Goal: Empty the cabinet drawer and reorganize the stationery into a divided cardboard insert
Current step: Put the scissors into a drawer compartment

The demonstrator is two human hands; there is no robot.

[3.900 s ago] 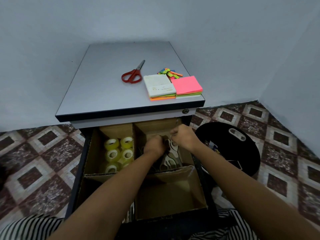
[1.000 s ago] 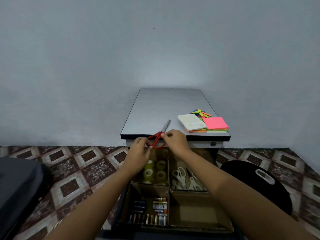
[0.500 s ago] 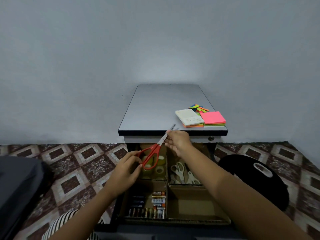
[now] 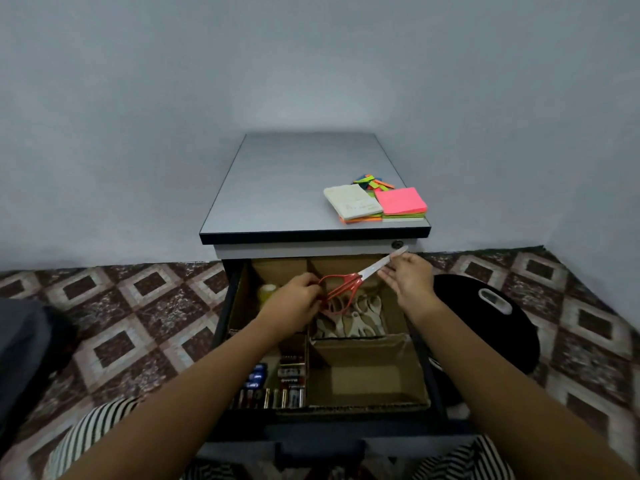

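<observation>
The red-handled scissors [image 4: 348,283] hang over the back right compartment of the cardboard insert [image 4: 367,407] in the open drawer. My left hand [image 4: 297,299] grips the red handles. My right hand [image 4: 408,277] pinches the blade near its tip. White scissors [image 4: 360,320] lie in that back right compartment. Tape rolls [image 4: 267,292] sit in the back left one, partly hidden by my left hand. Batteries [image 4: 280,386] fill the front left compartment. The front right compartment holds nothing I can see.
On the grey cabinet top [image 4: 294,188] lie sticky-note pads [image 4: 377,204] and small coloured flags [image 4: 372,181]. A black round bag [image 4: 485,323] sits on the tiled floor to the right. A dark object [image 4: 24,355] lies at far left.
The scissors were lifted off the cabinet top and carried right and down over the back right compartment. My right hand has slid toward the blade tip.
</observation>
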